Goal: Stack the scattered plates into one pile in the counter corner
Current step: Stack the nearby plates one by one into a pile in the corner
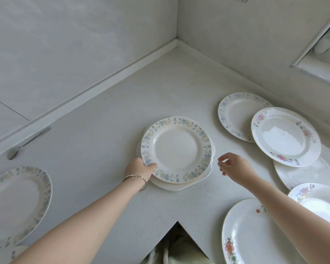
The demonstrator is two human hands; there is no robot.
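A small pile of plates (176,149) lies in the middle of the white counter, topped by a plate with a blue and beige leaf rim. My left hand (139,168) grips the near left edge of that top plate, thumb on the rim. My right hand (234,167) hovers just right of the pile, fingers loosely curled and apart, holding nothing. More plates are scattered: a blue-rimmed one (236,113), a pink-flowered one (285,136) overlapping it, others at the right (305,175), near right (255,235) and far left (15,204).
A metal spoon (27,143) lies by the raised ledge at the left wall. The counter corner (176,46) sits far behind the pile, between two white walls. The counter's inner front edge (177,221) forms a notch below my arms. A window frame (316,54) is at the upper right.
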